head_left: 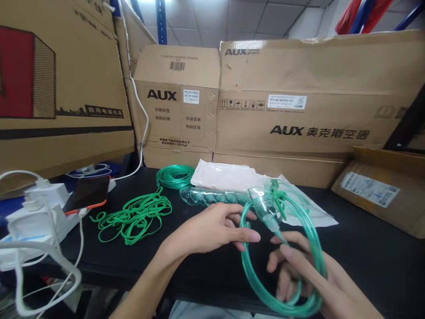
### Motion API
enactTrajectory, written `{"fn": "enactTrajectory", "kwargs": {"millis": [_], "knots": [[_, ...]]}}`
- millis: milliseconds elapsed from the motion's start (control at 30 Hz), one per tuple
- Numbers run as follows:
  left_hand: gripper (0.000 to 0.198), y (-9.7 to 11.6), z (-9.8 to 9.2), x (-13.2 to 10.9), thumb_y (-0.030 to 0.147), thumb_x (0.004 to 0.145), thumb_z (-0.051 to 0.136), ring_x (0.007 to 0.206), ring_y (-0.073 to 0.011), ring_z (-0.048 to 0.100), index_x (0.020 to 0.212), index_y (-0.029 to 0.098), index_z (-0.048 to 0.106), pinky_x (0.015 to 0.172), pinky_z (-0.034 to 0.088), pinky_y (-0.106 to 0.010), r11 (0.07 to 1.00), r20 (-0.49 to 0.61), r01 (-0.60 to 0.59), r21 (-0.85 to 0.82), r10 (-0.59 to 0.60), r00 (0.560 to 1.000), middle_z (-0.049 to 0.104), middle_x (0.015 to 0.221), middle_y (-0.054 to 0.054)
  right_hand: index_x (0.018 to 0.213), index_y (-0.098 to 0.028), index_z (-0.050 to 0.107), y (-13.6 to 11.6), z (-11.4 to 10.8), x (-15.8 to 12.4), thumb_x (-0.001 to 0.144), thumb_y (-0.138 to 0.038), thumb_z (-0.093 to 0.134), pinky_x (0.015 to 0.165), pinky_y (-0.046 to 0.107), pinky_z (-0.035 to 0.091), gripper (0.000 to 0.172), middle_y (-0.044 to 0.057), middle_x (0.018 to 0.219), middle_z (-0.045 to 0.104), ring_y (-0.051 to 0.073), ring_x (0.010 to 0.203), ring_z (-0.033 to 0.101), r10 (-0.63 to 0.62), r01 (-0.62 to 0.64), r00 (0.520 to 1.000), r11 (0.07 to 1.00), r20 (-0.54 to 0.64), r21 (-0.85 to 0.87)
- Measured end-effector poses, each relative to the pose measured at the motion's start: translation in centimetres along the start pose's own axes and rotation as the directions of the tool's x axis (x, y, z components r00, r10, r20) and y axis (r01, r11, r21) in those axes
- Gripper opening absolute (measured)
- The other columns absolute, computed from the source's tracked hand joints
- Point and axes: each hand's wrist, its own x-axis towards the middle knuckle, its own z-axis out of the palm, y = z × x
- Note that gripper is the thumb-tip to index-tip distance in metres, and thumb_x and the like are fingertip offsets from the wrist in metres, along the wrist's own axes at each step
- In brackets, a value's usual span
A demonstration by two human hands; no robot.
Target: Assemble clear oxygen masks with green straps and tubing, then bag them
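A coil of clear green tubing (pixel 285 270) with a clear mask piece (pixel 262 201) at its top hangs between my hands above the black table (pixel 365 248). My left hand (pixel 212 228) pinches the coil's left side between thumb and fingers. My right hand (pixel 305 270) reaches through the loops from the right, fingers curled on the tubing and partly blurred. A stack of clear masks (pixel 212 196) lies just beyond my left hand.
Green elastic bands (pixel 134 217) lie in a heap at the left, another green tubing coil (pixel 175 176) behind them. Plastic bags (pixel 232 177) lie at the back. A phone (pixel 86 193), white chargers (pixel 43 199) and cables sit far left. Cardboard boxes (pixel 299 102) wall the back.
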Motion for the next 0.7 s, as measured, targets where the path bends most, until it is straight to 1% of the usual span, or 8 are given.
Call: {"fn": "enactTrajectory", "kwargs": {"millis": [67, 167, 300, 400, 500, 600, 633, 700], "knots": [[0.053, -0.2, 0.1, 0.2, 0.050, 0.089, 0.083, 0.084, -0.0188, 0.070, 0.130, 0.020, 0.073, 0.075, 0.045, -0.027, 0.998, 0.017, -0.039, -0.041, 0.040, 0.999, 0.072, 0.084, 0.000, 0.083, -0.019, 0.073, 0.1, 0.0, 1.2, 0.085, -0.059, 0.086, 0.068, 0.032, 0.063, 0.042, 0.009, 0.098, 0.081, 0.024, 0.080, 0.078, -0.012, 0.006, 0.999, 0.992, 0.048, 0.126], [0.037, -0.6, 0.7, 0.8, 0.047, 0.094, 0.078, 0.089, -0.0180, 0.066, 0.115, 0.017, 0.077, 0.085, 0.047, -0.029, 0.991, -0.014, -0.091, -0.101, 0.090, 0.996, 0.072, 0.089, -0.002, 0.070, -0.019, 0.063, 0.1, 0.5, 1.5, 0.089, -0.054, 0.082, 0.096, 0.046, 0.063, 0.044, 0.012, 0.126, 0.079, 0.034, 0.118, 0.076, 0.075, -0.088, 0.996, 0.924, 0.049, 0.373], [0.028, -0.7, 2.1, 2.3, 0.042, 0.092, 0.081, 0.082, -0.0159, 0.065, 0.091, 0.016, 0.071, 0.084, 0.051, -0.029, 0.983, -0.032, -0.062, -0.170, 0.058, 0.998, 0.065, 0.082, 0.000, 0.076, -0.021, 0.061, -0.9, 1.1, 0.5, 0.091, -0.056, 0.077, 0.103, 0.061, 0.057, 0.041, 0.012, 0.127, 0.081, 0.041, 0.118, 0.077, 0.164, -0.232, 0.971, 0.815, 0.172, 0.531], [0.027, -0.1, 3.1, 3.5, 0.041, 0.093, 0.077, 0.088, -0.0179, 0.070, 0.089, 0.017, 0.067, 0.086, 0.057, -0.030, 0.977, 0.014, -0.046, -0.208, 0.050, 0.999, 0.069, 0.089, -0.002, 0.080, -0.022, 0.063, -1.3, 0.8, 0.3, 0.090, -0.055, 0.078, 0.106, 0.062, 0.056, 0.037, 0.011, 0.128, 0.081, 0.042, 0.123, 0.074, 0.149, -0.260, 0.961, 0.782, 0.235, 0.567], [0.027, 0.8, 3.4, 4.5, 0.042, 0.100, 0.066, 0.089, -0.0193, 0.072, 0.088, 0.018, 0.067, 0.080, 0.057, -0.028, 0.996, 0.050, -0.093, -0.018, 0.094, 0.994, 0.072, 0.091, -0.003, 0.088, -0.025, 0.069, -1.2, 0.0, 0.7, 0.094, -0.052, 0.074, 0.086, 0.051, 0.064, 0.027, 0.009, 0.121, 0.081, 0.039, 0.117, 0.076, 0.063, -0.212, 0.963, 0.775, 0.261, 0.596], [0.038, 2.0, 2.3, 5.8, 0.047, 0.104, 0.056, 0.076, -0.0173, 0.068, 0.083, 0.019, 0.070, 0.070, 0.050, -0.027, 0.941, 0.080, -0.165, 0.294, 0.147, 0.986, 0.071, 0.080, -0.001, 0.094, -0.026, 0.073, -1.0, -0.8, 1.0, 0.100, -0.045, 0.067, 0.061, 0.035, 0.060, 0.021, 0.007, 0.108, 0.080, 0.032, 0.100, 0.077, -0.024, -0.086, 0.986, 0.781, 0.168, 0.619], [0.042, 2.5, 1.7, 6.4, 0.049, 0.105, 0.053, 0.073, -0.0173, 0.066, 0.083, 0.019, 0.072, 0.069, 0.048, -0.028, 0.896, 0.051, -0.182, 0.406, 0.176, 0.983, 0.071, 0.078, -0.001, 0.093, -0.024, 0.074, -1.0, -1.1, 1.1, 0.101, -0.043, 0.066, 0.059, 0.033, 0.059, 0.021, 0.007, 0.105, 0.078, 0.030, 0.096, 0.076, -0.038, -0.047, 0.992, 0.782, 0.123, 0.621], [0.046, 3.5, 0.2, 8.0, 0.049, 0.108, 0.047, 0.075, -0.0192, 0.064, 0.087, 0.019, 0.076, 0.071, 0.046, -0.030, 0.757, -0.110, -0.137, 0.639, 0.265, 0.958, 0.071, 0.077, -0.003, 0.090, -0.022, 0.074, -1.0, -1.7, 1.3, 0.101, -0.038, 0.066, 0.057, 0.031, 0.059, 0.022, 0.008, 0.103, 0.076, 0.028, 0.092, 0.074, -0.051, 0.027, 0.998, 0.783, 0.022, 0.622]]}}
